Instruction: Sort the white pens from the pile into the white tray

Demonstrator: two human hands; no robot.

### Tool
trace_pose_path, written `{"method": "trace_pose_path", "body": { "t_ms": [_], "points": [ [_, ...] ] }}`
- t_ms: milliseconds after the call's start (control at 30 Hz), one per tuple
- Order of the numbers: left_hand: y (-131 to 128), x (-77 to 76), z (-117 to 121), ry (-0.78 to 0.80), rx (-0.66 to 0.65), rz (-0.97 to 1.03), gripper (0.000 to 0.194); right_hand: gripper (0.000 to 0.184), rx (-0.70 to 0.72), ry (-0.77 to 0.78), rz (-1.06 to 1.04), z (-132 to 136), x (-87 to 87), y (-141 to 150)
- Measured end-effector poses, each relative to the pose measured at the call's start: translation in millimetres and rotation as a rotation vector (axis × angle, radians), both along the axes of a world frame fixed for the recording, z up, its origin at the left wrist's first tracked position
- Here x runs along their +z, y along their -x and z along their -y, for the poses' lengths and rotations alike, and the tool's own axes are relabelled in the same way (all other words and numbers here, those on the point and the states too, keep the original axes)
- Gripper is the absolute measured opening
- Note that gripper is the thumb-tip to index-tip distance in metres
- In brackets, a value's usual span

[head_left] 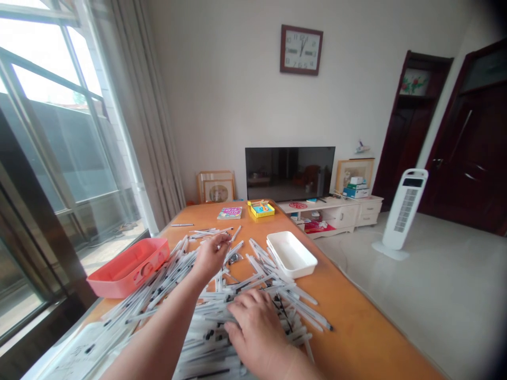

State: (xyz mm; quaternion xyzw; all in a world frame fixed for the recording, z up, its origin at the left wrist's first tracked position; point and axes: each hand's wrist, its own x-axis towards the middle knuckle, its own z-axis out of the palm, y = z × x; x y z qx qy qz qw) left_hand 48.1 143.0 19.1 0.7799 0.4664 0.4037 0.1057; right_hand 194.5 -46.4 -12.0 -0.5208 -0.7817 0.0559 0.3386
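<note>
Head view: pens (214, 309) lie between basket (114, 287) and tray (291, 255).

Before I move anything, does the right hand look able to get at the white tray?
Probably yes: the right hand is over the pens, the white tray sits ahead to its right, only loose pens seem to lie between, and the left hand is off left.

I face a wall clock (301, 50) | black television (290, 174) below it | white tower fan (404, 211) at my right | gray curtain (146, 95) left
</note>
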Motion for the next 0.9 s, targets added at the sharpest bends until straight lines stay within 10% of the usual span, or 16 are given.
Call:
{"method": "trace_pose_path", "body": {
  "t_ms": [567, 900],
  "points": [
    [-95.8, -32.8, -48.3, 0.044, -0.320, -0.499, 0.042, 0.006, -0.017, -0.157, -0.023, -33.9, -37.0, 10.4],
    [-93.2, -45.4, -52.6, 0.064, -0.291, -0.572, 0.027, 0.009, 0.007, -0.098, -0.110, -21.8, -17.4, 7.3]
  ]
}}
